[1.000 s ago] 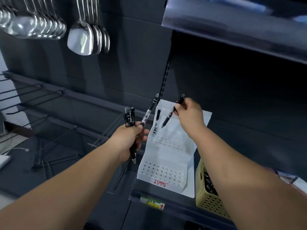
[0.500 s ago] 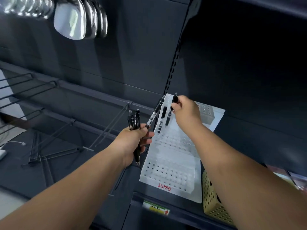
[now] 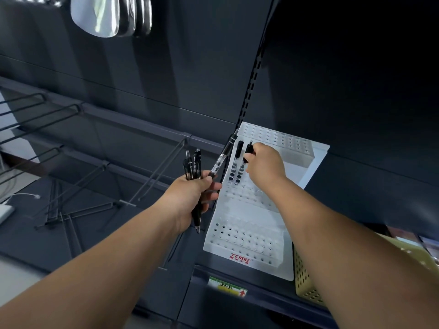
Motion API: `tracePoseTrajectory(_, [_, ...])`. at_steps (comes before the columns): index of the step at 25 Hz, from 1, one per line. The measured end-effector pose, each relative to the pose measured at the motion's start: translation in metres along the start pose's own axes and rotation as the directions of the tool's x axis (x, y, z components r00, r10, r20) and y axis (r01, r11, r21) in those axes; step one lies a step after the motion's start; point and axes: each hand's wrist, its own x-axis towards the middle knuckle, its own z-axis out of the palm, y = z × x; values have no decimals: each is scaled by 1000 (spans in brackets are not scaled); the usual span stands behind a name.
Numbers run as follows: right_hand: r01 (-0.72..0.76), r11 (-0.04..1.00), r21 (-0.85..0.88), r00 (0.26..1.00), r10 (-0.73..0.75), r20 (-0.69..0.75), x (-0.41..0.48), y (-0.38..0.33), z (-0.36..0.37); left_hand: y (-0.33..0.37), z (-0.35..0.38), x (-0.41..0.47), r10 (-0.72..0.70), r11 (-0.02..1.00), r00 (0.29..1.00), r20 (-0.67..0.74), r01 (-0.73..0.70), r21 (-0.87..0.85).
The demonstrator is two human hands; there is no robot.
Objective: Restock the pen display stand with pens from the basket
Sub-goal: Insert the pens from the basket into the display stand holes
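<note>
Head view is showing the right hand (image 3: 263, 160) pinching a black pen (image 3: 248, 150) by its top, lower end at the stand's (image 3: 240, 211) middle tier, just beside a second pen (image 3: 238, 155) standing there. Left hand (image 3: 190, 195) is gripping a bunch of pens (image 3: 193, 165) left of the stand, one angling toward it. Yellow basket (image 3: 306, 279) is sitting on the shelf (image 3: 268, 293), right of the stand.

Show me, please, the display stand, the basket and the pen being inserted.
display stand (image 3: 223, 254): head view, front lip by logo.
basket (image 3: 306, 282): head view, perforated side wall.
pen being inserted (image 3: 248, 148): head view, black upper end.
</note>
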Motion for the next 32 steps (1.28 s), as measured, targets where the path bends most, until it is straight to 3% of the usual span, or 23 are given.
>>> tracePoseTrajectory(4, [24,999,-32,1000,-23,6,-4,-1,-3,-6,2,3,-8,1000,1000,-4,8,-24])
tracePoseTrajectory(8, [-34,987,154,999,34,3,-15,6,-12,-12,8,14,29,1000,999,-38,-29,0])
tracePoseTrajectory(12, [-80,976,204,967,126,-223,-58,40,-34,-20,17,26,52,996,994,-97,-44,79])
tracePoseTrajectory(13, [-149,968,204,960,191,-205,-71,50,-35,-22,20,27,48,995,994,-95,-40,87])
tracePoseTrajectory(15, [-311,931,194,947,321,-25,-92,62,-33,-26,25,29,58,990,995,-87,-46,130])
tracePoseTrajectory(18, [-385,899,210,922,362,140,-102,67,-30,-29,29,29,78,980,994,-82,-62,187])
tracePoseTrajectory(28, [-340,922,187,939,322,119,-131,66,-35,-34,18,7,90,983,995,-52,-80,165])
tracePoseTrajectory(32, [-325,940,99,944,318,87,-134,61,-35,-32,16,0,71,985,996,-58,-61,160])
